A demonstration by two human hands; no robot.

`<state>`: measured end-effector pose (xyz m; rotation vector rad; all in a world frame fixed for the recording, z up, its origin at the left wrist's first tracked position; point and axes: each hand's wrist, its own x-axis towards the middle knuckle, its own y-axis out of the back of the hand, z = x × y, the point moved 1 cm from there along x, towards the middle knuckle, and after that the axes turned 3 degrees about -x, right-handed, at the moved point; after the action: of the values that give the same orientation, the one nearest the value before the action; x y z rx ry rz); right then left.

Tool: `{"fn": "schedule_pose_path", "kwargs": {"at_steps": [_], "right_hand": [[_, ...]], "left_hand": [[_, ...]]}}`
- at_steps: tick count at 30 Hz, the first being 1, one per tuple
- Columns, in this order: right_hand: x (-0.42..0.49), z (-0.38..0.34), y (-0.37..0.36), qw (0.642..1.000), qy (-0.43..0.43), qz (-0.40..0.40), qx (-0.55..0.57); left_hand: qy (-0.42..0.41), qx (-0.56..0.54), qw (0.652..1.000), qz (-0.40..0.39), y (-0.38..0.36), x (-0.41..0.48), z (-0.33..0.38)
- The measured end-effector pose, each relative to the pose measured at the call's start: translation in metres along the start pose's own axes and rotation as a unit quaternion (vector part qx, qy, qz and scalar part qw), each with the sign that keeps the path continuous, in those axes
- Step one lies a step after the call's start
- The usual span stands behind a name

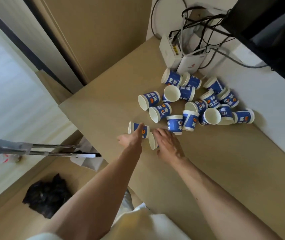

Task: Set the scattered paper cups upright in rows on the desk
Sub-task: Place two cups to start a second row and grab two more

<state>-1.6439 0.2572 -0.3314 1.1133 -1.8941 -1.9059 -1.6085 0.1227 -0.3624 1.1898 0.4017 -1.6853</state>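
Several blue-and-white paper cups lie scattered on the tan desk, most on their sides, a few standing rim down. My left hand reaches to the nearest fallen cup, its straight fingers lying across the cup's side and the thumb spread away. My right hand hovers just right of it, fingers spread and blurred, beside another cup on its side that touches the thumb side of the hand. Neither hand grips a cup.
White router boxes with tangled black cables stand at the desk's far corner, beside a dark monitor. The desk's left edge drops to the floor, where a black bag and a metal stand sit.
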Motion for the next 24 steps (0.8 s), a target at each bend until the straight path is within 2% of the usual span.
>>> {"fn": "schedule_pose_path", "kwargs": {"at_steps": [4, 7, 10, 12, 14, 18, 20, 24], "right_hand": [[0.001, -0.002, -0.009, 1.0, -0.018, -0.003, -0.02], [-0.004, -0.002, -0.014, 0.999, -0.039, 0.002, -0.007], [-0.019, 0.0, -0.018, 0.994, -0.093, 0.008, 0.065], [-0.034, 0.004, -0.02, 0.974, -0.163, 0.029, 0.158], [-0.053, 0.009, -0.021, 0.924, -0.244, 0.07, 0.285], [-0.095, 0.016, -0.022, 0.782, -0.366, 0.18, 0.471], [-0.122, 0.021, -0.021, 0.723, -0.399, 0.247, 0.508], [-0.174, 0.027, -0.022, 0.638, -0.432, 0.358, 0.528]], "left_hand": [[-0.064, 0.04, 0.997, -0.01, -0.002, 0.012, 0.007], [-0.168, 0.084, 0.981, -0.04, 0.004, 0.014, 0.009], [-0.247, 0.149, 0.953, -0.087, 0.014, 0.008, 0.014], [-0.284, 0.192, 0.931, -0.126, 0.02, 0.001, 0.018], [-0.329, 0.211, 0.904, -0.174, 0.024, -0.01, 0.018], [-0.388, 0.235, 0.853, -0.257, 0.028, -0.032, 0.005], [-0.402, 0.254, 0.829, -0.293, 0.023, -0.05, -0.006], [-0.424, 0.287, 0.784, -0.351, 0.015, -0.089, -0.034]]}}
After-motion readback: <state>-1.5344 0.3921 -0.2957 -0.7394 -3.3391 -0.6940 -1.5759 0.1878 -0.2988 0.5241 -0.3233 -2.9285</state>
